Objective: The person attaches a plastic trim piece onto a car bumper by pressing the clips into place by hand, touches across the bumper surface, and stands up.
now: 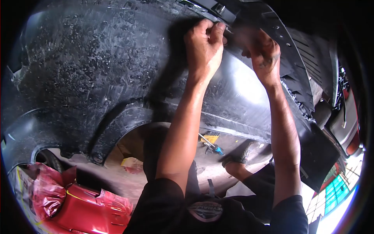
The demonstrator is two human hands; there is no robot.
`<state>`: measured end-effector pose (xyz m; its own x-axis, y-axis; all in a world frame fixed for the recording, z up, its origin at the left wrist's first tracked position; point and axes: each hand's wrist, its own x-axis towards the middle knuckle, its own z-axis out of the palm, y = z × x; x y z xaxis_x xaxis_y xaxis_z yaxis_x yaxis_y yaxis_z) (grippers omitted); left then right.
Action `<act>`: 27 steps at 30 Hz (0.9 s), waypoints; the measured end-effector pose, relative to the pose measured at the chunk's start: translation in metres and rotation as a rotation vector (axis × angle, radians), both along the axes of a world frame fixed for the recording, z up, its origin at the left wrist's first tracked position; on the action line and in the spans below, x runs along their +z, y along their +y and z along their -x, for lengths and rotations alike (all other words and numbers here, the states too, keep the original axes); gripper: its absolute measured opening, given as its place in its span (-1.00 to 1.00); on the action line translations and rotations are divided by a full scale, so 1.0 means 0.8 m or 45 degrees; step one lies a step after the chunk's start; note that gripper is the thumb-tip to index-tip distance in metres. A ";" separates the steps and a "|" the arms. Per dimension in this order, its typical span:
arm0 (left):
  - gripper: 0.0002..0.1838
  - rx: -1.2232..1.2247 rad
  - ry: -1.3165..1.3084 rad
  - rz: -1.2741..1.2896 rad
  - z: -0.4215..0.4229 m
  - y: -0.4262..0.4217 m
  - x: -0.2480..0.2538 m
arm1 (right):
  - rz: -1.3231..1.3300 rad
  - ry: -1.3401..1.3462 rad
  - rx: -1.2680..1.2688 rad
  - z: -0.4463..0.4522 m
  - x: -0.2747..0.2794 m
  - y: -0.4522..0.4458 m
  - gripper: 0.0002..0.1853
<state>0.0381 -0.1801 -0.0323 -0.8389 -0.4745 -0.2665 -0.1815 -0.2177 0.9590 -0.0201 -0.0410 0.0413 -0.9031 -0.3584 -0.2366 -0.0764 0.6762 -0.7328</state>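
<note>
The large dark panel [109, 58], its surface scuffed and blotched, spans the frame from the left to the centre, with a bright glare patch right of centre; we find both hands at its upper margin. The left hand [204, 43], upper centre, is narrow, thumb drawn in against the bent fingers beside the margin, though we cannot tell what, if anything, lies between the tips. The right hand [261, 46], just to its right, has curled fingers, but blur and shadow hide their ends, and we cannot tell whether it grips anything. We judge the main hazard to be a slip at this margin: with the fingertips so close together and the light poor there, a small part could drop unseen, or a finger could be caught against the hard edge. Uneven pulling by the two hands might also bend or crack the panel near its rim. Farther out, at upper right, the slatted dark part [309, 58] stands close to the right hand, so a sudden release could knock the knuckles against it. Below the panel, at lower centre, a blue-ended tool [215, 148] could be trodden on, and at lower left a glossy red part [91, 208] could be scratched by anything that falls or swings that way
</note>
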 end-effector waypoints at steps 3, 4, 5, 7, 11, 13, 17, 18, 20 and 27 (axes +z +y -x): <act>-0.73 0.001 0.022 -0.128 -0.001 -0.001 0.001 | -0.017 -0.021 -0.099 -0.015 0.005 0.006 -0.79; -0.73 0.000 0.030 -0.157 -0.001 -0.002 0.001 | -0.006 -0.035 -0.134 -0.024 0.000 0.008 -0.77; -0.73 -0.001 0.030 -0.181 -0.002 -0.002 0.002 | 0.004 -0.049 -0.171 -0.031 -0.003 0.009 -0.76; -0.74 0.000 0.030 -0.226 -0.001 -0.004 0.003 | 0.090 -0.064 -0.236 -0.040 -0.010 0.007 -0.74; -0.73 -0.105 -0.056 -0.005 -0.002 -0.006 -0.002 | 0.042 0.037 -0.156 -0.033 -0.007 0.001 -0.74; -0.73 -0.101 -0.099 0.055 -0.001 -0.005 -0.002 | -0.018 0.119 -0.013 -0.022 -0.002 -0.003 -0.75; -0.77 -0.146 -0.079 0.035 -0.002 -0.006 -0.001 | -0.027 0.173 0.221 0.007 -0.005 -0.003 -0.80; -0.79 -0.181 -0.059 0.060 -0.004 -0.006 -0.004 | -0.018 0.161 0.246 0.009 -0.005 -0.002 -0.81; -0.81 -0.206 -0.031 0.102 -0.004 -0.004 -0.011 | -0.004 0.074 0.149 0.009 -0.005 -0.005 -0.82; -0.84 -0.193 -0.014 0.138 -0.003 0.000 -0.009 | -0.131 0.742 0.585 0.017 -0.018 -0.001 -0.84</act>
